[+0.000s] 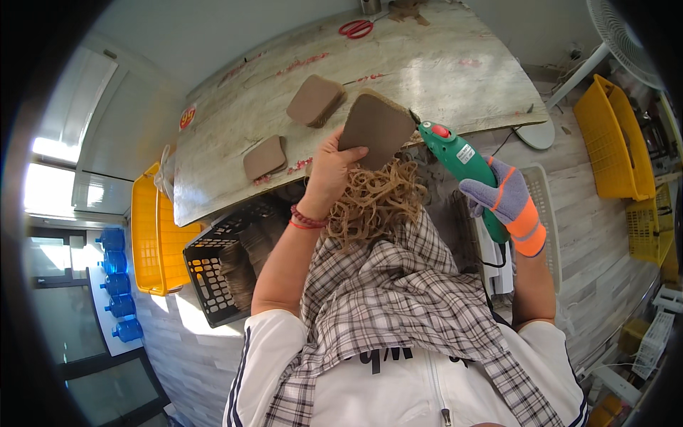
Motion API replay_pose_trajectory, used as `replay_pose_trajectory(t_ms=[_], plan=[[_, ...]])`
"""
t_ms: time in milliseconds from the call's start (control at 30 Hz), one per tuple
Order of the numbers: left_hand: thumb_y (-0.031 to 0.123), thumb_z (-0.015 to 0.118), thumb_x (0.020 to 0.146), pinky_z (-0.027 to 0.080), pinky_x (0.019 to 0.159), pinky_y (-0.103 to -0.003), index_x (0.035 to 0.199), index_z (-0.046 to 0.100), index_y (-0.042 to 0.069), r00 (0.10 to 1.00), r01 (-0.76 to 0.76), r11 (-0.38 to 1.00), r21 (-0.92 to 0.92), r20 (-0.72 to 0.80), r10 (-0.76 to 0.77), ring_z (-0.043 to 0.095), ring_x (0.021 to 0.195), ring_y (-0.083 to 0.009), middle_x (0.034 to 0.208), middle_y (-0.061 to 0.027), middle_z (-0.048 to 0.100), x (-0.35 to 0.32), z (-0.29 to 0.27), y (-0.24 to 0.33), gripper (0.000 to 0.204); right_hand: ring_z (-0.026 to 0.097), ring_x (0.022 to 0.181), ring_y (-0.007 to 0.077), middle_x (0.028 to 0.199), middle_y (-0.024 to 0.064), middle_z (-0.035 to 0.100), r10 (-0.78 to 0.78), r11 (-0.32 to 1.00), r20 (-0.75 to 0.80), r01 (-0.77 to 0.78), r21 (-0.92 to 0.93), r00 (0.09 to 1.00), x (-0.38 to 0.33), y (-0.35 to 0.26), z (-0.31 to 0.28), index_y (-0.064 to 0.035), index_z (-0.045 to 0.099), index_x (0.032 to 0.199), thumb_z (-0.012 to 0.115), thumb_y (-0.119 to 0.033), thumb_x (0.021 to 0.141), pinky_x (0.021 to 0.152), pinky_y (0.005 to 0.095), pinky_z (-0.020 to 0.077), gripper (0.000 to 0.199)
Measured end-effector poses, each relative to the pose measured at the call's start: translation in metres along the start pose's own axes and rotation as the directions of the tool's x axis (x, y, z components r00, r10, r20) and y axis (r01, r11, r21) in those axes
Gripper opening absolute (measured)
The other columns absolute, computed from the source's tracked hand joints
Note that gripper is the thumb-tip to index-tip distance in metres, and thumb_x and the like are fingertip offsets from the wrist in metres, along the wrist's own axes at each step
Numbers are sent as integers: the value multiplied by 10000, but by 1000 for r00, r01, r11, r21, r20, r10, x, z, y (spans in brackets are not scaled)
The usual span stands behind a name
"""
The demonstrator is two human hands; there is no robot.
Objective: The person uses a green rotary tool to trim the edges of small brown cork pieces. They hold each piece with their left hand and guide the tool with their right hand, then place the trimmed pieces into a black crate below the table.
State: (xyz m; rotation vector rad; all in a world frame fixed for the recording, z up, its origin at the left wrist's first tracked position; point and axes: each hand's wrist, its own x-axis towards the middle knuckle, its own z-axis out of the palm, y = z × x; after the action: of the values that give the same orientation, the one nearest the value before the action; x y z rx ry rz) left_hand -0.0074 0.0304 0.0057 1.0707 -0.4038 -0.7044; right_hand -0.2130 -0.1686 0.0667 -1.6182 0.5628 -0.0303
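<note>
My left hand [333, 168] grips a brown, rounded-square pad [377, 128] by its lower left edge, thumb on top. In a grey and orange glove, my right hand [506, 199] is wrapped round a green electric cutter [455, 155] with a red button. The cutter's dark tip is at the pad's right edge; whether it touches cannot be told. Curly brown trimmings [380, 196] lie heaped on my lap below the pad. A stack of similar pads [316, 101] sits on the worn table [235, 103], and a smaller pad pile [265, 158] lies nearer its front edge.
Red-handled scissors [356, 28] lie at the table's back. A black crate [213, 281] with stacked brown pieces stands at my left, by a yellow crate [153, 242]. On the right are a pale basket [546, 213], another yellow crate [605, 142] and a fan [626, 43]. The cutter's cord hangs beside my right arm.
</note>
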Motion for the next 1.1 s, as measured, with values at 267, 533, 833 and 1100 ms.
replay_pose_trajectory(t_ms=[267, 533, 833, 1100], plan=[[-119, 572, 781, 505, 812, -273, 1168, 583, -38, 970, 203, 958, 203, 94, -225, 617, 900, -132, 1039, -68, 653, -3, -26, 15, 395, 558, 567, 74, 722, 29, 606, 18, 994, 70, -10, -106, 997, 3, 3, 11, 18, 557, 1114, 738, -182, 796, 505, 229, 459, 417], [-90, 577, 789, 482, 837, -258, 1227, 548, -29, 935, 288, 918, 271, 127, -331, 607, 928, -126, 1079, -71, 640, -14, -36, 13, 444, 560, 548, 83, 720, 28, 598, 36, 997, 112, -27, -79, 993, 14, -4, 24, 10, 556, 1093, 736, -199, 796, 503, 235, 466, 405], [-16, 674, 763, 474, 724, -223, 977, 594, 26, 999, 47, 819, 571, -23, -41, 591, 781, -78, 880, -15, 652, -13, -56, 46, 232, 542, 530, 71, 688, 27, 605, 57, 997, 193, -47, -53, 979, 15, 2, 25, 26, 591, 1005, 783, -258, 755, 475, 218, 446, 424], [-10, 697, 765, 512, 675, -231, 917, 657, -4, 996, 78, 955, 286, -64, -62, 634, 712, -100, 814, -42, 679, -13, -65, 42, 158, 542, 538, 67, 694, 26, 609, 62, 997, 254, -46, -69, 965, 19, 4, 37, 8, 601, 1012, 793, -276, 749, 491, 218, 454, 433]])
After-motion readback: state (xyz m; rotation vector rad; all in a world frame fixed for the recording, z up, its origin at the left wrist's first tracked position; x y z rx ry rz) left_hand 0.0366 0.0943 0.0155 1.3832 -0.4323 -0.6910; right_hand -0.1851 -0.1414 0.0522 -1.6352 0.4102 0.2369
